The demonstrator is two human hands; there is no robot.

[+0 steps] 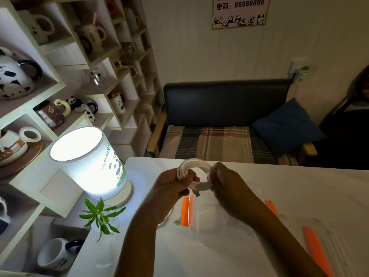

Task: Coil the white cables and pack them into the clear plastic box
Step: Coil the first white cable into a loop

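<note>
A white cable, wound into a round coil of several loops, is held up above the white table. My left hand grips the coil's left side and my right hand pinches its right side. A grey plug end sticks out under the coil. Directly below my hands sits the clear plastic box with orange side clips; my right forearm covers part of it. Another thin cable lies on the table left of the box.
The clear lid with an orange clip lies at the right front of the table. A lit panda lamp and a small green plant in a glass stand at the table's left. Mug shelves fill the left; a sofa stands behind.
</note>
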